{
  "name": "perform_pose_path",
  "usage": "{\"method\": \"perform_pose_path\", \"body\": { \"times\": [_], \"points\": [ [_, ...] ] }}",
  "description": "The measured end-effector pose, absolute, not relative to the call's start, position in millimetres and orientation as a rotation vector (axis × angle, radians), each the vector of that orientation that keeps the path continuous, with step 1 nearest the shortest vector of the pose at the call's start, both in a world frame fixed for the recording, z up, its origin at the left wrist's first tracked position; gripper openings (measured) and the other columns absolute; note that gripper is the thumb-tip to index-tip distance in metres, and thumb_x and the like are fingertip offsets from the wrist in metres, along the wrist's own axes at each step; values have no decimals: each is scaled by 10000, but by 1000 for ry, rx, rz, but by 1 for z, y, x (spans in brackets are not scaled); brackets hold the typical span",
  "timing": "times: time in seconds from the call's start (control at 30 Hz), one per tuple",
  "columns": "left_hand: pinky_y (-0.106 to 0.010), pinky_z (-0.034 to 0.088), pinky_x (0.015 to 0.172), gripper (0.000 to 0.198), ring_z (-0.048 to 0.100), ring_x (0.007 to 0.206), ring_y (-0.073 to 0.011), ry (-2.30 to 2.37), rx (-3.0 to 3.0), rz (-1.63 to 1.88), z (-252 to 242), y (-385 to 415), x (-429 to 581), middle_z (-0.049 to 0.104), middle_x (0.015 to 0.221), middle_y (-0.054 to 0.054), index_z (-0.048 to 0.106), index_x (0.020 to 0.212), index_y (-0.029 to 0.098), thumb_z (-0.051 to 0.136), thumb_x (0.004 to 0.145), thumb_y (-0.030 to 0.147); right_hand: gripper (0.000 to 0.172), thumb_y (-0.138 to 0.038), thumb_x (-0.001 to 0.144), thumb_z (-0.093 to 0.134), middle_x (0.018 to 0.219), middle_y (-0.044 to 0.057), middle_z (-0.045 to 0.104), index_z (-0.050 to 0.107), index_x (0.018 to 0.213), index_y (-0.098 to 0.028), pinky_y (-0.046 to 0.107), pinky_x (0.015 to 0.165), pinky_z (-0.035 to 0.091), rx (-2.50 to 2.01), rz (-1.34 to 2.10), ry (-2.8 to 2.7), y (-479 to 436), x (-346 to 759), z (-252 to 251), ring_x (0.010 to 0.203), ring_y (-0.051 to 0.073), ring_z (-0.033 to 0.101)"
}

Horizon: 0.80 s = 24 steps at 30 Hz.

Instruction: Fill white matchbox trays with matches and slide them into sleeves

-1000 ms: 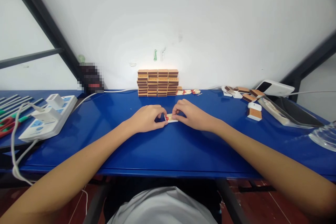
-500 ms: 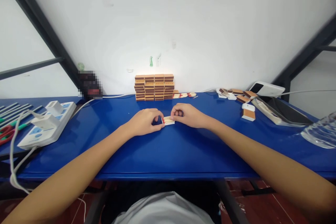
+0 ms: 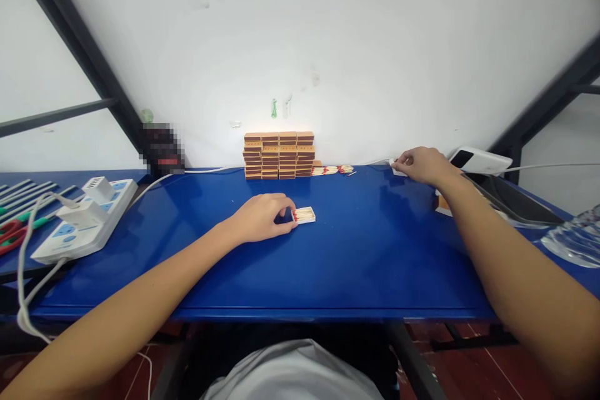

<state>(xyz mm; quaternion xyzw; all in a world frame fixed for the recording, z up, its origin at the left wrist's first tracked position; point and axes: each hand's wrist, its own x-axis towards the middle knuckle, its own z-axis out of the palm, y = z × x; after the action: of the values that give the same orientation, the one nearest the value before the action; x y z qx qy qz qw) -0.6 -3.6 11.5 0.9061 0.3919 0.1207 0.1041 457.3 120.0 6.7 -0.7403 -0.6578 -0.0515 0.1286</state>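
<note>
My left hand point(image 3: 267, 217) rests on the blue table, its thumb and fingers curled round the left end of a white matchbox tray point(image 3: 307, 219). Red-headed matches point(image 3: 304, 214) lie side by side in that tray. Further back on the right, my right hand point(image 3: 422, 165) has thumb and fingertips closed on a matchbox point(image 3: 397, 169), of which a small white part shows. The hand and forearm cover most of the loose boxes there.
Matchboxes stand in a stacked block point(image 3: 279, 156) by the wall, with loose matches point(image 3: 332, 170) to its right. A power strip point(image 3: 94, 225), scissors point(image 3: 14, 232) and rods lie left. On the right are a white power bank point(image 3: 485, 160), a dark flat device point(image 3: 520, 197) and clear plastic point(image 3: 574, 240).
My right hand has left the match-filled tray and moved right and back to the loose matchboxes. My left hand stays on the tray.
</note>
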Motion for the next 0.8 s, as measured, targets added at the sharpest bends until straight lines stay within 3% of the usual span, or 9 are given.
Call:
{"method": "perform_pose_path", "body": {
  "times": [0.17, 0.37, 0.53, 0.63, 0.8],
  "points": [
    [-310, 443, 668, 257, 653, 786, -186, 1153, 2681, 357, 11, -3, 0, 710, 958, -36, 756, 1142, 211, 702, 985, 406, 346, -486, 943, 667, 1067, 167, 812, 806, 1094, -207, 422, 829, 532, -2180, -277, -1880, 127, 451, -9, 989, 339, 730],
    [-306, 446, 681, 242, 655, 802, -190, 1147, 2676, 358, 11, -4, 0, 706, 956, -41, 757, 1111, 214, 693, 984, 410, 374, -483, 971, 638, 1051, 240, 795, 814, 1081, -172, 470, 815, 526, -2263, -392, -1799, 130, 435, -18, 980, 389, 735],
    [-304, 445, 677, 251, 651, 798, -188, 1157, 2678, 357, 12, -4, 0, 704, 954, -39, 754, 1133, 211, 693, 989, 407, 274, -368, 994, 642, 1086, 265, 780, 809, 1046, -157, 440, 801, 456, -2280, -283, -1792, 122, 428, -8, 977, 359, 708],
    [-310, 450, 670, 262, 652, 791, -187, 1150, 2684, 360, 11, -4, 0, 705, 957, -39, 750, 1144, 211, 693, 992, 416, 264, -412, 994, 670, 1061, 236, 780, 780, 1024, -174, 418, 773, 407, -2241, -178, -1799, 119, 436, 2, 966, 328, 674],
    [-314, 456, 671, 251, 660, 790, -187, 1148, 2688, 369, 11, -4, -1, 707, 956, -36, 754, 1134, 220, 695, 988, 415, 491, -593, 933, 735, 1131, 239, 763, 709, 1144, -151, 396, 749, 406, -2178, -130, -1757, 122, 468, 7, 944, 296, 643]
  ]
}}
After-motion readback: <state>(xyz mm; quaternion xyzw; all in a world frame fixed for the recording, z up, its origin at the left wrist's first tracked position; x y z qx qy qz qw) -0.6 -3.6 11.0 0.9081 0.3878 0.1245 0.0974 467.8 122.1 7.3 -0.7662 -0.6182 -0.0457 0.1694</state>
